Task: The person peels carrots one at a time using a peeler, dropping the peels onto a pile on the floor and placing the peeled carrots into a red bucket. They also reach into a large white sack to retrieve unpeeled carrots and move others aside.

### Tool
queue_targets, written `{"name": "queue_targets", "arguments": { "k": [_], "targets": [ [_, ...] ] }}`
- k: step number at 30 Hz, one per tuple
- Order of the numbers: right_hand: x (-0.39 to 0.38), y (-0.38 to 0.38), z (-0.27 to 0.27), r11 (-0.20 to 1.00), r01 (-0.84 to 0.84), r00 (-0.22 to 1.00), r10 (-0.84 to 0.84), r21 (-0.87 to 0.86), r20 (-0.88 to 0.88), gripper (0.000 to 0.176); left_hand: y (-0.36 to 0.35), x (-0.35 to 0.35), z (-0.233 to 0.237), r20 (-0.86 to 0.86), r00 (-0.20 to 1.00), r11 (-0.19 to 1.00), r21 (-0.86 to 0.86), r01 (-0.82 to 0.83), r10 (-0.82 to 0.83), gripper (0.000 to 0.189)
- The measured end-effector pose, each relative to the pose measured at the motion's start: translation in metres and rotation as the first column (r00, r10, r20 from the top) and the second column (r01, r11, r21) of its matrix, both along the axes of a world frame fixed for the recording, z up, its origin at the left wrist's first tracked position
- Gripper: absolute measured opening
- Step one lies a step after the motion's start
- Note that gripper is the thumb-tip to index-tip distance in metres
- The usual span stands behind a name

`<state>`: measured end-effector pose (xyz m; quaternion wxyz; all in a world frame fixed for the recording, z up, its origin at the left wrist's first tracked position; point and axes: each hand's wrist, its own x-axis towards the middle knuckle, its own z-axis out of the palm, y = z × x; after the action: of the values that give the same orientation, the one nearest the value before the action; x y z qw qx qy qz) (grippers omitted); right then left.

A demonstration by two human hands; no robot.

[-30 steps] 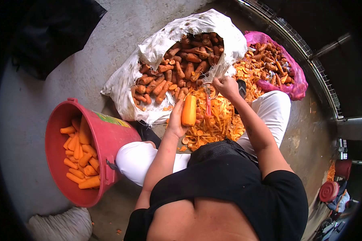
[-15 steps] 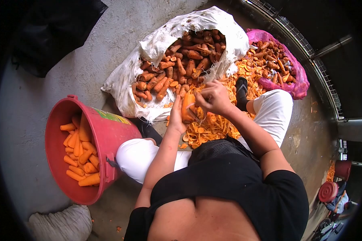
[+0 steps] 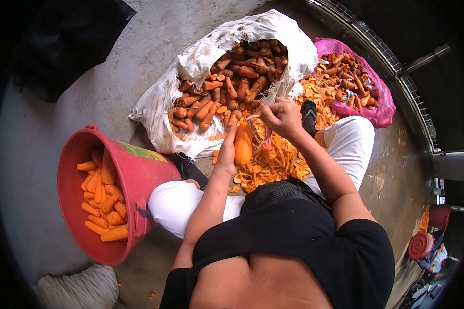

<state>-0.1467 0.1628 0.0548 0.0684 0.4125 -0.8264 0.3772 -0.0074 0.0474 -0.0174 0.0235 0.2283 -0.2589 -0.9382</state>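
Observation:
A smooth orange peeled carrot (image 3: pixel 244 143) stands out in my left hand (image 3: pixel 226 151), whose fingers are closed along its left side. My right hand (image 3: pixel 282 118) is up and to the right of the carrot, its fingers curled round the handle of a peeler (image 3: pixel 253 118). The peeler's head is near the carrot's upper end; whether they touch is unclear. Beneath both hands lies a heap of orange peelings (image 3: pixel 276 164). Unpeeled carrots (image 3: pixel 245 72) fill an open white sack (image 3: pixel 162 103) beyond the hands.
A red bucket (image 3: pixel 152 167) with peeled carrots (image 3: pixel 107 198) lies tilted at left. A pink mesh bag (image 3: pixel 384 105) of carrot pieces is at upper right. My knees flank the peelings. A pale sack (image 3: pixel 80 288) lies lower left, and a person (image 3: pixel 438 257) is far right.
The carrot has turned more upright and shows more of its surface. My right hand has moved slightly right, away from the carrot.

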Motion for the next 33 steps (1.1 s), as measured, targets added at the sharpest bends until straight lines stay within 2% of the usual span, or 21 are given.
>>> {"name": "queue_targets", "arguments": {
  "k": [3, 4, 6, 7, 8, 9, 10, 11, 13, 14, 15, 16, 17, 18, 19, 21, 24, 27, 31, 33],
  "targets": [
    [-0.007, 0.003, -0.003, 1.0, 0.004, 0.997, -0.003, 0.011, -0.074, 0.033, 0.001, 0.0, 0.006, 0.012, 0.999, 0.997, -0.05, 0.051, -0.051, 0.042],
    [-0.009, 0.004, -0.005, 1.0, -0.006, 0.994, 0.007, 0.006, -0.111, 0.034, 0.002, -0.001, 0.005, 0.024, 0.999, 0.999, -0.013, 0.049, -0.049, 0.042],
    [-0.01, 0.003, -0.007, 0.996, 0.063, 0.984, -0.072, 0.06, 0.163, 0.04, 0.002, -0.002, 0.005, 0.051, 0.998, 0.997, 0.062, 0.042, -0.046, 0.043],
    [-0.012, 0.002, -0.008, 0.992, 0.09, 0.949, -0.114, 0.093, 0.295, 0.043, 0.002, -0.001, 0.003, 0.042, 0.998, 0.998, 0.042, 0.049, -0.051, 0.044],
    [-0.022, 0.002, -0.021, 0.995, 0.095, 0.87, -0.104, 0.043, 0.481, 0.053, 0.001, -0.001, 0.0, 0.034, 0.998, 0.998, 0.023, 0.057, -0.057, 0.045],
    [-0.033, 0.003, -0.019, 0.993, 0.086, 0.661, -0.114, 0.075, 0.742, 0.059, 0.0, 0.0, -0.001, 0.026, 0.998, 0.998, 0.005, 0.064, -0.064, 0.046],
    [-0.054, 0.004, -0.048, 0.987, 0.163, 0.519, -0.076, -0.012, 0.851, 0.059, -0.001, 0.001, 0.0, 0.028, 0.997, 0.997, 0.049, 0.066, -0.068, 0.038],
    [-0.07, 0.008, -0.092, 0.965, 0.25, 0.368, -0.014, -0.084, 0.93, 0.059, 0.0, 0.001, 0.002, 0.048, 0.998, 0.996, -0.077, 0.053, -0.049, 0.036],
    [-0.088, 0.034, -0.159, 0.972, 0.019, 0.618, -0.195, 0.233, 0.762, 0.057, 0.003, 0.001, 0.007, 0.078, 0.997, 0.945, -0.326, 0.026, -0.001, 0.035],
    [-0.093, 0.039, -0.174, 0.913, -0.061, 0.736, -0.233, 0.404, 0.636, 0.057, 0.003, 0.001, 0.008, 0.09, 0.996, 0.936, -0.35, 0.038, -0.007, 0.037],
    [-0.08, 0.044, -0.152, 0.495, -0.16, 0.976, -0.051, 0.854, 0.213, 0.022, 0.002, 0.0, 0.009, 0.103, 0.995, 0.926, -0.375, 0.049, -0.011, 0.039],
    [-0.076, 0.056, -0.174, 0.228, -0.104, 0.991, 0.108, 0.968, 0.081, 0.027, 0.0, 0.001, 0.007, 0.119, 0.993, 0.914, -0.402, 0.062, -0.015, 0.041],
    [-0.074, 0.056, -0.167, 0.097, -0.244, 0.954, 0.2, 0.965, 0.222, 0.036, 0.0, 0.001, 0.006, 0.111, 0.994, 0.906, -0.419, 0.059, -0.013, 0.043],
    [-0.07, 0.06, -0.181, 0.299, -0.258, 0.965, 0.043, 0.919, 0.257, 0.045, 0.001, 0.0, 0.004, 0.101, 0.995, 0.899, -0.435, 0.051, -0.008, 0.044],
    [-0.069, 0.059, -0.195, 0.46, -0.259, 0.912, -0.173, 0.849, 0.372, 0.046, 0.001, -0.001, 0.003, 0.09, 0.996, 0.892, -0.45, 0.044, -0.003, 0.046],
    [-0.072, 0.049, -0.22, 0.555, -0.232, 0.888, -0.215, 0.799, 0.407, 0.046, 0.0, -0.003, 0.008, 0.05, 0.999, 0.838, -0.544, 0.032, -0.006, 0.046],
    [-0.069, 0.037, -0.245, 0.491, -0.165, 0.926, -0.222, 0.855, 0.306, 0.044, 0.0, -0.012, 0.008, -0.029, 1.0, 0.708, -0.706, -0.016, -0.007, 0.04],
    [-0.065, 0.026, -0.256, 0.47, -0.165, 0.835, -0.402, 0.867, 0.377, 0.044, -0.003, -0.021, 0.011, -0.078, 0.997, 0.691, -0.719, -0.071, 0.021, 0.039],
    [-0.055, 0.017, -0.264, 0.493, -0.116, 0.818, -0.445, 0.862, 0.365, 0.05, -0.01, -0.028, 0.004, -0.117, 0.993, 0.641, -0.76, -0.107, 0.026, 0.039],
    [-0.05, 0.02, -0.286, 0.492, -0.016, 0.828, -0.481, 0.871, 0.287, 0.056, -0.012, -0.031, 0.0, -0.057, 0.998, 0.678, -0.732, -0.069, 0.04, 0.04]
  ]
}}
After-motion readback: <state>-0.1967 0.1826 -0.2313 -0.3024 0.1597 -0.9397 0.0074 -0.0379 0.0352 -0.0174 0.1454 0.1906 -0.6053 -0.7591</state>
